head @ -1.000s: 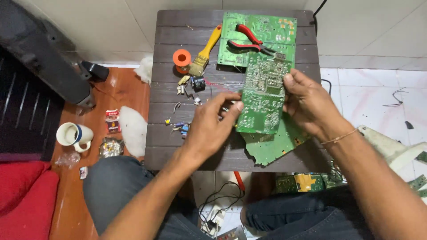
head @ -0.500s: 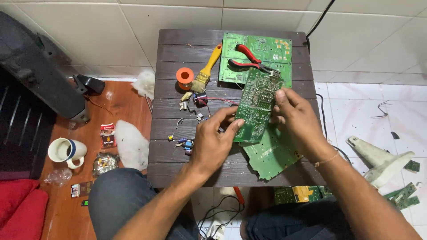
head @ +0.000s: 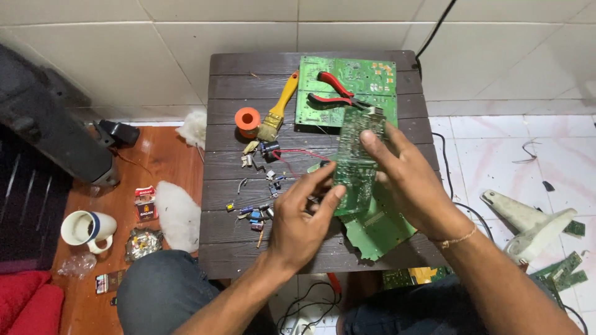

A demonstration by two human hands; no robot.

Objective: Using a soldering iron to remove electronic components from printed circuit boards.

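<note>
Both my hands hold a green circuit board (head: 355,162) tilted on edge above a small dark wooden table (head: 230,248). My left hand (head: 302,218) grips its lower left edge with the fingers. On the board's right side and top rests my right hand (head: 410,180), which wears a thin bracelet. A broken green board piece (head: 380,229) lies on the table under my hands. Small loose electronic parts (head: 257,214) are scattered just left of my left hand.
A larger green board (head: 372,74) lies at the table's far side with red-handled pliers (head: 332,90) on it. Beside it are a yellow-handled brush (head: 279,107) and an orange solder spool (head: 248,119). A mug (head: 87,228) stands on the floor at left. White plastic part (head: 528,223) at right.
The circuit board has turned more edge-on and risen slightly. My right hand has shifted up along its side and my left hand has moved under its lower edge.
</note>
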